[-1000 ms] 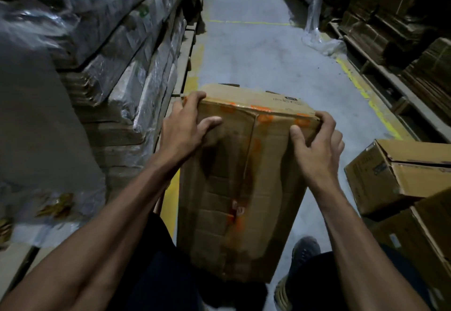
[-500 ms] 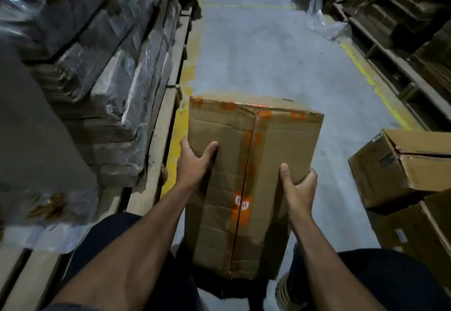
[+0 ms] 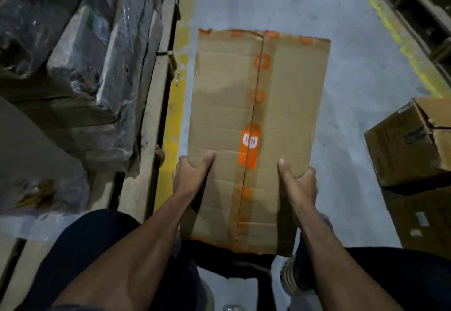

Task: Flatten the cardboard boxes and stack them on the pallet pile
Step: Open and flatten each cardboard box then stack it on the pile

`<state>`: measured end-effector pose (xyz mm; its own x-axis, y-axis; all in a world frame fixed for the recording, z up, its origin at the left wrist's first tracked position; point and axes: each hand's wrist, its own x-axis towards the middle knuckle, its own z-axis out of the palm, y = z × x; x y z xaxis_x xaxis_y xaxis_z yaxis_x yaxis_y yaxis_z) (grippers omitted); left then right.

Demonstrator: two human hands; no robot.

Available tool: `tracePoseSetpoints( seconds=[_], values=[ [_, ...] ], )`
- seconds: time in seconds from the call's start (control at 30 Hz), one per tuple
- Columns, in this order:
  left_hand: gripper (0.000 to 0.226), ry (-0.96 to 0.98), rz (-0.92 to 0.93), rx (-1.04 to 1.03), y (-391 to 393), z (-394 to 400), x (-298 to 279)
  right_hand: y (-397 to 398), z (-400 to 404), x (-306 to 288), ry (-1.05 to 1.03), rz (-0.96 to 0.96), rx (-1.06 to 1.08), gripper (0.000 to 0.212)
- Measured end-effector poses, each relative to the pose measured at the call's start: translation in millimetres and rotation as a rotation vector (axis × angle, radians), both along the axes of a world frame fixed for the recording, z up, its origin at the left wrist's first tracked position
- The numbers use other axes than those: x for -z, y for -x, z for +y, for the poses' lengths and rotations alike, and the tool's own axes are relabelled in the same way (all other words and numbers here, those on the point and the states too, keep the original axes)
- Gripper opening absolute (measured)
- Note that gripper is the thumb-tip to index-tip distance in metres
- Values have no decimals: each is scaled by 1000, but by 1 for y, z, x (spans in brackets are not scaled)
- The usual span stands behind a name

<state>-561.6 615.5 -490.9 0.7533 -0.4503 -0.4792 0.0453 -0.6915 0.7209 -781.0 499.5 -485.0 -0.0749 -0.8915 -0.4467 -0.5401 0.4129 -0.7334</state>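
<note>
Both forearms extended forward. Left hand [image 3: 192,176] grips box [image 3: 253,115] edge, thumb on top; right hand [image 3: 299,183] mirrors it.

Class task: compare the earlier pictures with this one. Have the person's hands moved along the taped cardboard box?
Yes. Both the left hand and right hand slid from the cardboard box far edge toward its near end.
</note>
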Motion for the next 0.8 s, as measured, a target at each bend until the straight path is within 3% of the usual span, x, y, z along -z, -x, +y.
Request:
tracePoseSetpoints(
  seconds=[0.07, 0.23, 0.33, 0.47, 0.57, 0.63, 0.8],
  values=[
    [103, -60, -84, 1, -3, -16, -3, -6, -18, -7, 45, 114, -11, 91],
    [73, -233, -74, 220, 1, -22, 40, -1, -35, 25, -99, 228, -167, 75],
    [69, -254, -5, 283, 7, -8, 68, 12, -22, 52, -183, 301, -204, 80],
    [69, -260, -117, 310, 6, -10, 71, 12, -18, 60, -185, 298, -230, 83],
    [64, -313, -368, 416, 10, -15, 58, 13, -20, 64, -179, 314, -225, 85],
    [59, -229, -613, 550, 16, -22, 47, 13, -21, 66, -192, 325, -230, 87],
    [53, 99, -960, 1210, 32, -58, 31, 12, -25, 73, -204, 359, -236, 88]
  ],
)
